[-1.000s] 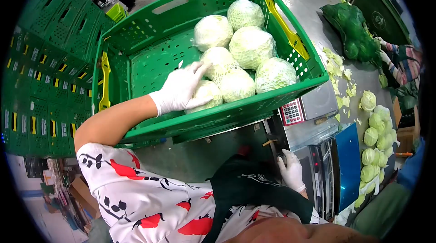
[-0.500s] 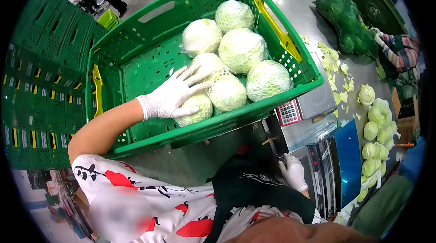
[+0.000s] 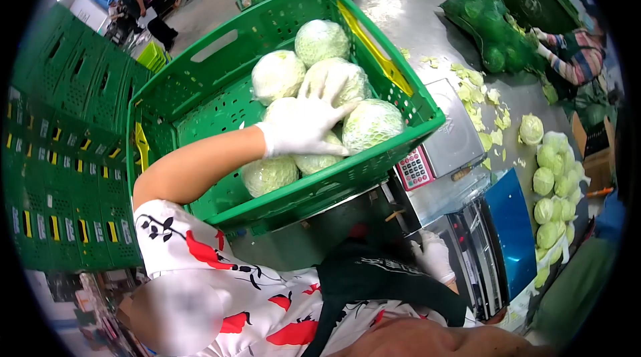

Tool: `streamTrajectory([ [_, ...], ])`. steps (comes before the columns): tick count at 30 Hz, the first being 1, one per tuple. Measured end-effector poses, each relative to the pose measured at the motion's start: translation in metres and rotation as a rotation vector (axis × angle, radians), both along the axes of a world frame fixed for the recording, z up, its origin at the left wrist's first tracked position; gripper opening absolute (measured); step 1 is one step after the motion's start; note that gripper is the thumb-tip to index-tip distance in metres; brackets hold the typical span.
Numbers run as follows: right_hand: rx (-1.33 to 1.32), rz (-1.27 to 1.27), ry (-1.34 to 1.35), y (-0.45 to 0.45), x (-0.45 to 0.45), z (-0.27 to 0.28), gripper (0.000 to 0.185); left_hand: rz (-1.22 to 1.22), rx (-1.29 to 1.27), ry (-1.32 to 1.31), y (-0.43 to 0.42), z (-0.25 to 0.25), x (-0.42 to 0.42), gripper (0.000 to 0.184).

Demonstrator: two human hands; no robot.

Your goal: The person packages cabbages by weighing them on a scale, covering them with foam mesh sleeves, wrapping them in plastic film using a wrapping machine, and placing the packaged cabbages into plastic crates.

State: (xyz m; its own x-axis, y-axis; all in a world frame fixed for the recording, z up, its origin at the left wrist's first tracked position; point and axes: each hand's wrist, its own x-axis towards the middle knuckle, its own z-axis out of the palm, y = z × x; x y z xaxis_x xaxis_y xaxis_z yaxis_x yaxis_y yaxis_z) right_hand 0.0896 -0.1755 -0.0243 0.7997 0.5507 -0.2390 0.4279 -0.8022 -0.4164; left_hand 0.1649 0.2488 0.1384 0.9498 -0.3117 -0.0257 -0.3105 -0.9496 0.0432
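Note:
A green crate (image 3: 220, 207) holds several wrapped cabbages, grouped at its right side. My left hand (image 3: 307, 123), in a white glove, is spread over the middle cabbages, fingers apart, with its fingertips on a wrapped cabbage (image 3: 354, 80). Another cabbage (image 3: 372, 126) lies just right of the hand, and one (image 3: 270, 175) lies below the wrist. My right hand (image 3: 434, 257), also gloved, rests by the near edge of the black and silver wrapping machine (image 3: 477, 243); its fingers are loosely apart and partly hidden.
A scale (image 3: 454, 127) with a red keypad (image 3: 414, 169) stands right of the crate. Leaf scraps, loose cabbages (image 3: 544, 181) and a green net sack (image 3: 491, 33) lie on the metal table (image 3: 400, 3). A co-worker (image 3: 577, 57) is at far right. Stacked crates (image 3: 60, 203) stand left.
My left hand has moved right, from the lower left cabbage onto the middle ones. The view has shifted, so the crate sits a little lower and further left. My right hand stays by the machine.

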Motion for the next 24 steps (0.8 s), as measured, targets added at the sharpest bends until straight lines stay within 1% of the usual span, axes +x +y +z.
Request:
streamTrajectory([
  [2,0.013,0.015,-0.069,-0.01,0.0,-0.008,0.043,-0.062,-0.179,0.024,0.023,0.007,0.011,0.088],
  [3,0.017,0.017,-0.088,-0.014,0.0,-0.011,0.043,-0.015,-0.444,-0.015,0.039,0.008,0.023,0.087],
  [4,0.023,0.014,-0.079,-0.017,-0.015,-0.016,0.043,0.066,-0.31,-0.091,0.052,0.011,0.027,0.082],
  [5,0.042,0.008,-0.087,-0.021,-0.014,-0.02,0.044,0.185,0.074,-0.28,0.059,0.014,0.039,0.081],
  [6,0.06,-0.001,-0.087,-0.022,-0.016,-0.021,0.044,0.25,0.08,-0.349,0.073,0.006,0.048,0.08],
  [7,0.067,0.008,-0.034,-0.018,-0.015,-0.013,0.043,0.284,0.107,-0.227,0.086,0.002,0.055,0.078],
  [8,0.072,0.001,0.012,-0.015,-0.012,-0.003,0.041,0.352,-0.017,0.001,0.11,-0.013,0.066,0.074],
  [9,0.098,0.002,-0.036,-0.016,-0.014,0.0,0.04,0.211,-0.044,-0.031,0.127,-0.018,0.072,0.07],
  [11,0.153,-0.005,-0.112,-0.021,-0.012,-0.012,0.04,0.174,-0.096,-0.055,0.131,-0.014,0.076,0.064],
  [12,0.183,-0.006,-0.132,-0.027,-0.012,-0.016,0.04,0.19,-0.358,0.045,0.147,-0.021,0.085,0.065],
  [13,0.155,-0.016,-0.083,-0.031,-0.015,-0.007,0.041,0.137,-0.447,0.051,0.148,-0.014,0.09,0.065],
  [14,0.179,-0.051,-0.085,-0.042,-0.016,-0.008,0.039,0.268,-0.543,0.12,0.143,0.003,0.096,0.06],
  [15,0.239,-0.101,-0.071,-0.056,-0.014,-0.003,0.038,0.33,-0.425,-0.028,0.147,0.022,0.112,0.054],
  [16,0.302,-0.142,-0.045,-0.069,-0.014,0.004,0.038,0.369,-0.628,-0.152,0.147,0.031,0.127,0.053],
  [17,0.295,-0.189,-0.065,-0.084,-0.01,0.015,0.037,0.291,-0.466,-0.452,0.096,0.069,0.131,0.054],
  [18,0.282,-0.256,-0.136,-0.102,-0.002,0.027,0.035,0.163,-0.443,-0.507,0.062,0.097,0.142,0.053],
  [19,0.324,-0.339,-0.255,-0.121,0.008,0.043,0.031,0.082,-0.496,-0.512,0.016,0.118,0.151,0.053],
  [20,0.158,-0.414,-0.231,-0.144,0.018,0.038,0.028,-0.067,-0.614,-0.461,-0.037,0.128,0.161,0.057],
  [21,0.299,-0.483,-0.435,-0.168,0.031,0.041,0.025,-0.094,-0.674,-0.396,-0.084,0.138,0.174,0.061],
  [22,0.291,-0.565,-0.566,-0.191,0.043,0.036,0.026,-0.139,-0.67,-0.308,-0.119,0.139,0.195,0.063],
  [23,0.294,-0.658,-0.572,-0.219,0.058,0.025,0.03,-0.16,-0.564,-0.302,-0.164,0.14,0.21,0.067],
  [24,0.225,-0.75,-0.488,-0.245,0.073,0.021,0.039,-0.179,-0.615,-0.179,-0.208,0.135,0.227,0.068],
])
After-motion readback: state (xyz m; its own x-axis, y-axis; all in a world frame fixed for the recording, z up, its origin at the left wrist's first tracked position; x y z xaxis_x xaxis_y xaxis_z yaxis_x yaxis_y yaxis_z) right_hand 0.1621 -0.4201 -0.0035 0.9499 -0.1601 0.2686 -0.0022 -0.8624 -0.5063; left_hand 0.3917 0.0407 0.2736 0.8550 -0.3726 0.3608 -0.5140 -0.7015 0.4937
